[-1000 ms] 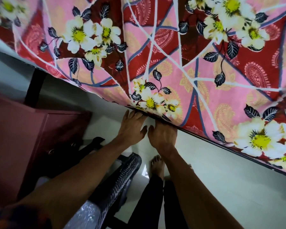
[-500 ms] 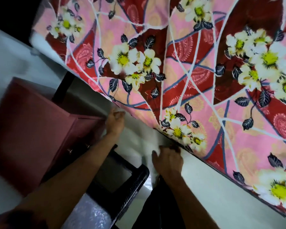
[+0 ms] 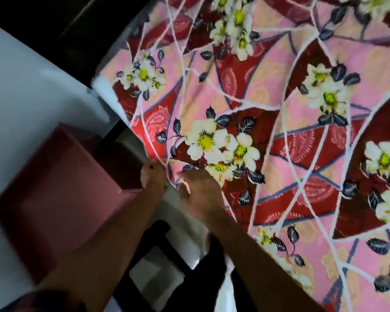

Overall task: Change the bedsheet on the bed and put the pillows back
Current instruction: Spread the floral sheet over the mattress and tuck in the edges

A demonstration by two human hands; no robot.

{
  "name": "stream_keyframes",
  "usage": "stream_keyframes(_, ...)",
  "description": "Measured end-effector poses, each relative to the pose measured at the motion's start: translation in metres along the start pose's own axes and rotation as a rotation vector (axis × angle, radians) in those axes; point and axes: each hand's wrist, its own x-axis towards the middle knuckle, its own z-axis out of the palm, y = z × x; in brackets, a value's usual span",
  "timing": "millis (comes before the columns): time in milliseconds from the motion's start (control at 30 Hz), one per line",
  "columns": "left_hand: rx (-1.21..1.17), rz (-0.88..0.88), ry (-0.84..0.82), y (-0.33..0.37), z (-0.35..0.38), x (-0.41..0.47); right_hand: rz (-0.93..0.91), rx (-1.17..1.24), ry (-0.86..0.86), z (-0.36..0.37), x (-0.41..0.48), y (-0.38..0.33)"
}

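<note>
Dark sleeve (image 3: pixel 41 300) with reddish pattern, my left arm; forearms bare to left hand (image 3: pixel 152 175), right hand (image 3: pixel 200 195); black trousers (image 3: pixel 213 264).

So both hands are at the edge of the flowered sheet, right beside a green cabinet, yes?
Not quite. The head view shows the cabinet is dark red, not green. The rest holds: the left hand and the right hand are both at the edge of the flowered sheet, beside that cabinet.

The bedsheet (image 3: pixel 279 131) lies right, the cabinet (image 3: pixel 61 188) left, the chair (image 3: pixel 158 242) nearer between them.
</note>
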Motion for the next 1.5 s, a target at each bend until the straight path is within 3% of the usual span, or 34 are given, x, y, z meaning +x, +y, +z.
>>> stream_keyframes(67,-0.09,-0.059,-0.066,0.009,-0.005,-0.003,-0.07,-0.04,0.036,0.002,0.043,0.001)
stream_keyframes(167,-0.295,-0.142,-0.136,0.03,-0.012,0.005,-0.093,-0.129,-0.038,0.014,0.096,0.004)
stream_keyframes(233,-0.374,-0.102,-0.008,0.05,-0.023,0.025,-0.095,-0.174,-0.078,0.026,0.13,0.004)
stream_keyframes(333,-0.418,0.092,0.128,0.089,-0.046,0.06,-0.129,-0.262,-0.061,0.038,0.174,-0.001)
stream_keyframes(467,-0.214,0.339,0.123,0.145,-0.074,0.131,-0.012,-0.28,-0.04,0.058,0.238,-0.021)
stream_keyframes(667,0.07,0.259,-0.007,0.203,-0.086,0.214,0.064,-0.367,-0.21,0.096,0.3,-0.069)
stream_keyframes(867,0.227,0.416,-0.028,0.222,-0.092,0.253,0.067,-0.418,-0.068,0.129,0.316,-0.089)
stream_keyframes(1000,0.133,0.471,0.073,0.215,-0.1,0.256,-0.03,-0.331,0.043,0.142,0.328,-0.092)
stream_keyframes(1233,0.128,0.364,0.144,0.171,-0.128,0.291,-0.057,-0.346,-0.186,0.174,0.335,-0.133)
stream_keyframes(1500,-0.115,0.044,0.088,0.121,-0.129,0.306,-0.018,-0.303,-0.354,0.204,0.319,-0.153)
